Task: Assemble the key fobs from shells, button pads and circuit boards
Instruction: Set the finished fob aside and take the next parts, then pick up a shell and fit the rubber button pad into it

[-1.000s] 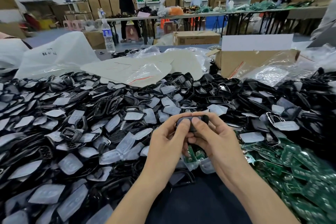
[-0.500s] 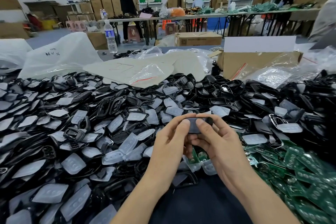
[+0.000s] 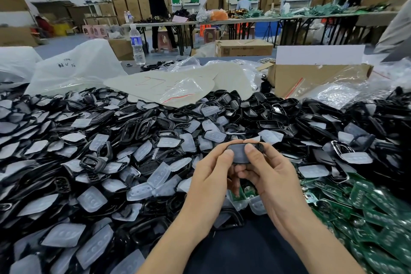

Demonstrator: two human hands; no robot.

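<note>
Head view: key fob [image 3: 241,153] is up over the parts heap, mid-frame. Left hand [image 3: 211,173] and right hand [image 3: 273,173] both pinch it, thumbs on top, fingers under. Prob. light, stiff, smooth plastic, so best gripped by the long edges. Underside is hidden by fingers; can't tell if pad or board is seated. Circuit boards [image 3: 367,207] at right are blurred.
</note>
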